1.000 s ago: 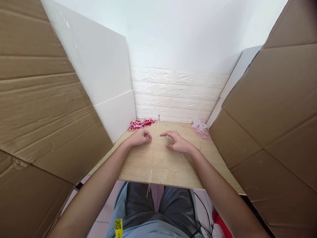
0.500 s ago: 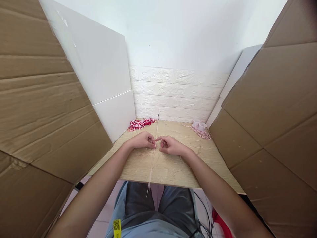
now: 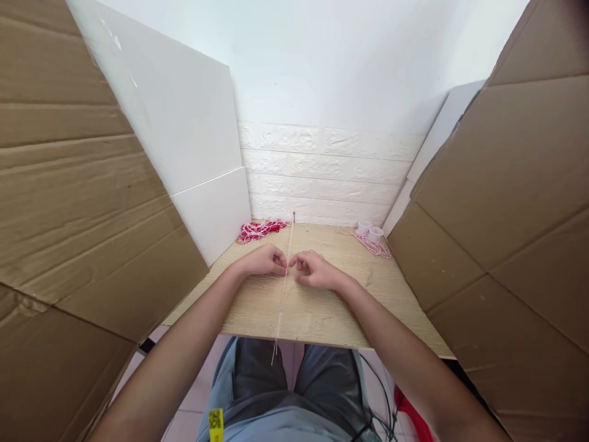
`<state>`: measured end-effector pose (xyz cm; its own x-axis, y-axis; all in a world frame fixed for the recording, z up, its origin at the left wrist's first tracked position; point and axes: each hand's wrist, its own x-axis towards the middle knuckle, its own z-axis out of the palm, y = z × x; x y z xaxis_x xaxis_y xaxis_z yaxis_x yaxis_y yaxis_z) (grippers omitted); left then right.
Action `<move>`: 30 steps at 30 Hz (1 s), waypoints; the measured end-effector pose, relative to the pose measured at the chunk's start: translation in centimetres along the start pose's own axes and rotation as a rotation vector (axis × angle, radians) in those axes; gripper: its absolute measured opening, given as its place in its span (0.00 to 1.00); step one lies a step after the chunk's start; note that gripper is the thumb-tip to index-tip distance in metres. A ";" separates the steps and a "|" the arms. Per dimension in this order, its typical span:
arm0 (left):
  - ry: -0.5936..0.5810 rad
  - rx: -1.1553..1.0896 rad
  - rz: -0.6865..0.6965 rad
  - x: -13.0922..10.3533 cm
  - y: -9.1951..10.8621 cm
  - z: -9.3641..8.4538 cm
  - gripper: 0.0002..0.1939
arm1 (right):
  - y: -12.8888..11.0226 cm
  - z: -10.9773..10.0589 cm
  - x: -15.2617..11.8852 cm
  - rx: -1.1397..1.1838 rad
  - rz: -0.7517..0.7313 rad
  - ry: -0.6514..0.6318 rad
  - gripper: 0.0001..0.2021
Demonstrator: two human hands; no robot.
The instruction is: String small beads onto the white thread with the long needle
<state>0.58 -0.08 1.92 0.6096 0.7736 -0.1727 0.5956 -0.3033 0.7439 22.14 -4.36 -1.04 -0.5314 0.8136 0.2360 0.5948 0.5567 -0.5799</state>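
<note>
A thin pale cord [image 3: 281, 307] runs from a small nail [image 3: 294, 214] at the back of the wooden table to the front edge, where its loose ends hang over. On its left side, my left hand [image 3: 265, 261] is closed in a pinch at the cord, and a fine thread trails by its fingertips. Just right of the cord is my right hand [image 3: 317, 270], its fingers bent, with a gap between index finger and thumb and nothing visible in it. Another bit of thin thread shows under my right wrist.
Red and white cords [image 3: 262, 230] lie bundled at the back left of the table [image 3: 322, 322]. Two small clear cups [image 3: 375, 234] and pink cord [image 3: 378, 248] sit at the back right. Cardboard panels [image 3: 519, 202] flank both sides, with a white brick-patterned wall behind.
My right index finger has drawn back from the cord and bent; it was stretched out towards my left fingertips. My left hand keeps its pinch in nearly the same place.
</note>
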 end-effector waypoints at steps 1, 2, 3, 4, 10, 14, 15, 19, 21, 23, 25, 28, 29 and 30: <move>-0.006 -0.004 0.007 0.0 -0.1 0.0 0.17 | -0.1 0.0 0.0 -0.010 -0.009 -0.021 0.16; -0.013 -0.011 0.014 0.1 -0.1 0.0 0.17 | -0.1 -0.1 0.0 -0.019 -0.011 -0.038 0.15; -0.018 -0.019 0.022 0.1 -0.2 0.0 0.17 | -0.1 0.0 0.0 -0.031 -0.006 -0.051 0.13; -0.023 -0.028 0.034 0.2 -0.3 0.0 0.17 | -0.2 0.0 0.0 -0.043 0.006 -0.055 0.09; -0.068 -0.047 0.083 0.3 -0.4 0.0 0.15 | -0.1 0.5 0.2 -0.090 0.028 -0.018 0.06; -0.082 -0.040 0.088 0.3 -0.3 -0.1 0.15 | -0.1 0.9 0.4 -0.108 0.034 0.040 0.07; -0.088 -0.042 0.088 0.3 -0.2 0.0 0.15 | -0.1 0.9 0.5 -0.112 0.040 0.052 0.07; -0.094 -0.043 0.068 0.2 -0.2 0.0 0.15 | -0.3 1.0 0.6 -0.125 0.067 0.084 0.06; -0.089 -0.023 0.060 0.2 -0.2 0.1 0.14 | -0.4 1.0 0.5 -0.124 0.073 0.083 0.05; -0.084 0.015 0.064 0.1 -0.2 0.1 0.13 | -0.4 0.9 0.5 -0.122 0.074 0.075 0.04; -0.082 0.062 0.077 -0.1 -0.1 0.1 0.12 | -0.3 0.9 0.5 -0.123 0.070 0.066 0.04; -0.059 0.107 0.099 -0.2 0.1 0.1 0.12 | -0.2 0.9 0.5 -0.123 0.062 0.052 0.05; -0.046 0.110 0.101 -0.3 0.2 0.0 0.12 | -0.2 0.9 0.5 -0.123 0.059 0.051 0.05; -0.030 0.110 0.099 -0.3 0.3 0.0 0.13 | -0.2 0.9 0.6 -0.123 0.058 0.050 0.05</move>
<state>0.54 -0.43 2.16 0.6827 0.7203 -0.1226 0.5845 -0.4377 0.6832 21.20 -4.15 -1.54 -0.4650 0.8507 0.2451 0.6946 0.5222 -0.4948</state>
